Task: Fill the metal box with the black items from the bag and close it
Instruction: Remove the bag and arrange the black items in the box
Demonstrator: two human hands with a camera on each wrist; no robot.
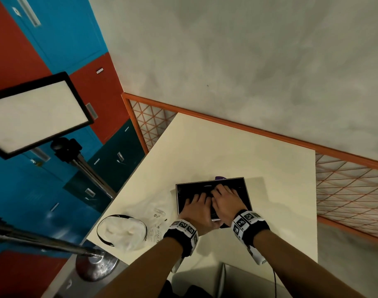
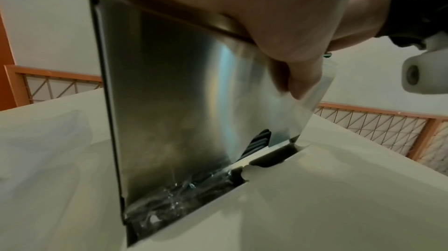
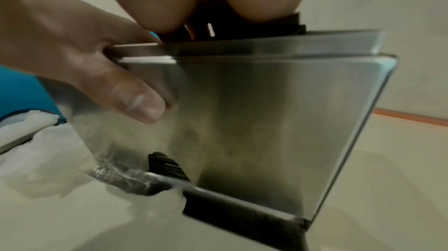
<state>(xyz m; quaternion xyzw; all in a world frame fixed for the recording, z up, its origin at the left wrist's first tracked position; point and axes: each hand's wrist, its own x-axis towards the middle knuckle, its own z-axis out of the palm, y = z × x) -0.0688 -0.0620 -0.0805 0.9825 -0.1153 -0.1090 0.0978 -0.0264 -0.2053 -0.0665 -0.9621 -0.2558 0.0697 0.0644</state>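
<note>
The box (image 1: 212, 198) is seen on the table (image 1: 237, 151), near its front edge. Both hands are laid on top of it, side by side. The left hand (image 1: 196, 208) is spread over the near left part, with its thumb hooked down over the box's front wall, as is shown in the right wrist view; the rim is thus gripped between thumb and fingers. The right hand (image 1: 225, 203) is pressed flat on the dark top surface, fingers fairly straight and reaching toward the far edge. Whether anything is pinched by it cannot be told.

From the wrist views, the shiny metal wall (image 3: 278, 121) is seen close up, and something black and ribbed (image 3: 164, 165) is reflected or lodged at its base.

A crumpled clear bag (image 1: 160, 218) is left on the table just left of the box. A white bowl-like thing with a black rim (image 1: 121, 230) is set further left, by the table corner.
</note>
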